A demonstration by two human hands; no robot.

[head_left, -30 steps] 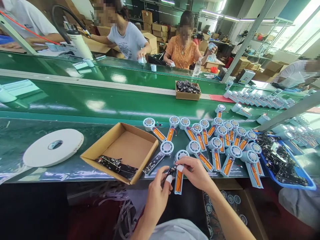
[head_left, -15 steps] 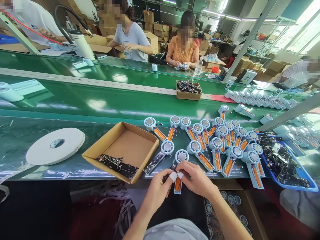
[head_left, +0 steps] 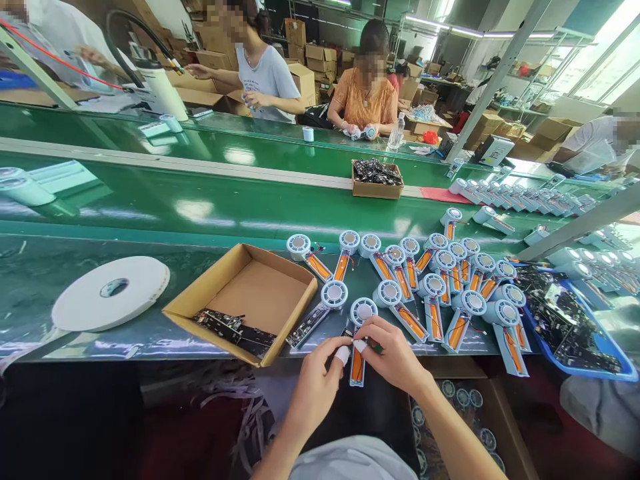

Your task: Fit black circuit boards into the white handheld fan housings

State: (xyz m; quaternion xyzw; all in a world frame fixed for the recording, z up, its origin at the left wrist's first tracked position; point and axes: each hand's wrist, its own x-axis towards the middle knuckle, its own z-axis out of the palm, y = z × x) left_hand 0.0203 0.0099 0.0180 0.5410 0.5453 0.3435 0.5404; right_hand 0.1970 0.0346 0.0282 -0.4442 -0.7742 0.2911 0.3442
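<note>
A light blue handheld fan body [head_left: 364,311] lies at the table's front edge, its handle with an orange battery pointing towards me. Over that handle, my left hand [head_left: 317,380] is closed, with a dark circuit board [head_left: 347,332] partly showing at its fingertips. My right hand [head_left: 393,357] pinches close beside it, fingertips nearly touching the left ones. What the right fingers hold is too small to make out. White covers sit on both thumbs. Left of the fan, another fan body [head_left: 334,294] has a black circuit board lying along its handle.
A cardboard tray [head_left: 290,270] with several circuit boards stands left, beside a white tape roll [head_left: 143,293]. Several fan bodies [head_left: 433,287] crowd the right, before a blue basket [head_left: 620,367] of boards. Beyond runs a green conveyor [head_left: 260,217]; co-workers sit across it.
My fingertips have shifted slightly over the handle, and the right fingers are more spread. Across the conveyor, one co-worker has stretched an arm out to the left.
</note>
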